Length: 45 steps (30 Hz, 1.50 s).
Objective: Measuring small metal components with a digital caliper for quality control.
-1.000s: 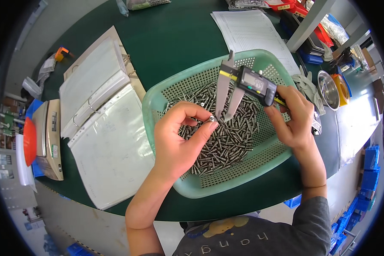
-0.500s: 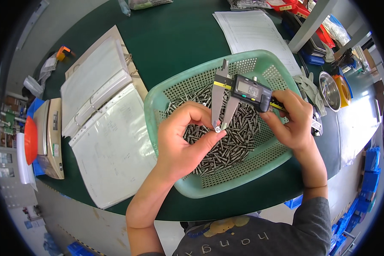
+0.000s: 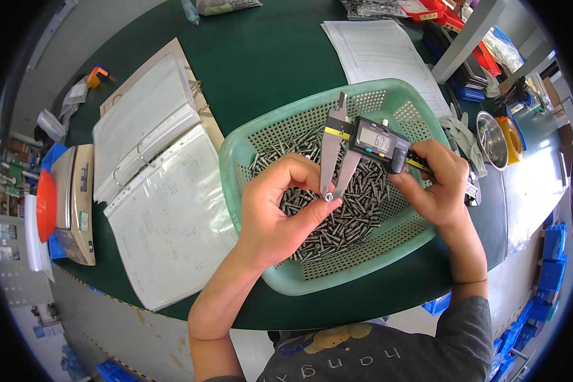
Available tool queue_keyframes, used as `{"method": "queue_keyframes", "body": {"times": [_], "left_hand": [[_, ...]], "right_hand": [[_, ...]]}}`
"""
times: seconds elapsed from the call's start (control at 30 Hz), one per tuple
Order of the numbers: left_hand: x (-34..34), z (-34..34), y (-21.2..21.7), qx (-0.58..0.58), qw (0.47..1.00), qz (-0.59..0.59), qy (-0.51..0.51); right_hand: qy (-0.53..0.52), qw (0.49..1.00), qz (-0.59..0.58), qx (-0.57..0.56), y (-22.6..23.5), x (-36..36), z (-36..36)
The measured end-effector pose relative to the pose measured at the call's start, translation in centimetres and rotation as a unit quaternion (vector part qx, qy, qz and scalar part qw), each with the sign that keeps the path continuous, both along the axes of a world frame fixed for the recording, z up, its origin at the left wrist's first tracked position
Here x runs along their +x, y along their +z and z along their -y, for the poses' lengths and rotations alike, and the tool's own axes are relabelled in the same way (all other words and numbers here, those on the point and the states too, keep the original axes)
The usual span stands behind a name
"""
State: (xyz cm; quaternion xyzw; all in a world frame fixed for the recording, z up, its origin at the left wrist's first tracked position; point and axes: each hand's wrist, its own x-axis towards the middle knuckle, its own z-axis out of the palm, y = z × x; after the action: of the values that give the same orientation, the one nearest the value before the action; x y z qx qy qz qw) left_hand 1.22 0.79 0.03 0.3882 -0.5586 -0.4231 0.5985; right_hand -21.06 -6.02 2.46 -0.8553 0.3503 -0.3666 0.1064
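Note:
My left hand [image 3: 277, 213] pinches a small metal screw [image 3: 329, 197] between thumb and forefinger, its round end facing up toward me. My right hand [image 3: 436, 191] is closed round the beam of a digital caliper [image 3: 380, 145], with the thumb below the slider. The caliper's long jaws point down, and their tips sit on either side of the screw. Its display is lit and faces me. Below both hands stands a green perforated plastic basket [image 3: 293, 288], its bottom covered by a heap of similar metal screws [image 3: 337, 232].
Left of the basket lies an open ring binder [image 3: 165, 210] with sleeved sheets, and beyond it a weighing scale [image 3: 76, 207]. Printed papers [image 3: 388, 60] lie behind the basket. A glove [image 3: 463, 137] and a metal bowl [image 3: 492, 140] are at the right, near a grey post [image 3: 468, 41].
The whole view has shifted slightly. The caliper and both hands have moved a little to the right, with the jaws still at the screw. The display's reading looks different.

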Motion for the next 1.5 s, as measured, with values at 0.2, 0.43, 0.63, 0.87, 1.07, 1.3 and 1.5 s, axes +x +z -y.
{"method": "queue_keyframes", "body": {"times": [0.2,0.43,0.63,0.87,1.07,1.3,1.5], "left_hand": [[0.1,0.1,-0.1,-0.013,1.000,0.000,-0.008],[0.2,0.0,0.0,-0.010,1.000,0.009,-0.008],[0.2,-0.1,0.0,-0.001,1.000,-0.004,-0.014],[-0.5,-0.1,0.5,0.037,0.999,0.033,-0.007],[-0.8,-0.4,-0.2,0.013,0.892,0.442,0.098],[-1.7,-0.6,-0.9,-0.065,0.726,0.671,0.138],[-1.6,-1.1,-1.5,-0.066,0.753,0.646,0.109]], "right_hand": [[0.013,1.000,0.005,-0.002,0.1,0.2,0.0],[0.011,1.000,0.001,-0.011,0.0,0.0,0.0],[0.007,1.000,-0.010,-0.023,0.0,0.0,0.0],[-0.005,0.999,-0.018,-0.038,0.1,-0.6,0.1],[-0.019,0.998,-0.023,-0.057,-0.4,-0.4,0.5],[-0.114,0.993,-0.011,-0.026,-2.1,-2.8,1.2],[-0.099,0.995,0.003,0.014,-3.1,-2.3,1.9]]}}
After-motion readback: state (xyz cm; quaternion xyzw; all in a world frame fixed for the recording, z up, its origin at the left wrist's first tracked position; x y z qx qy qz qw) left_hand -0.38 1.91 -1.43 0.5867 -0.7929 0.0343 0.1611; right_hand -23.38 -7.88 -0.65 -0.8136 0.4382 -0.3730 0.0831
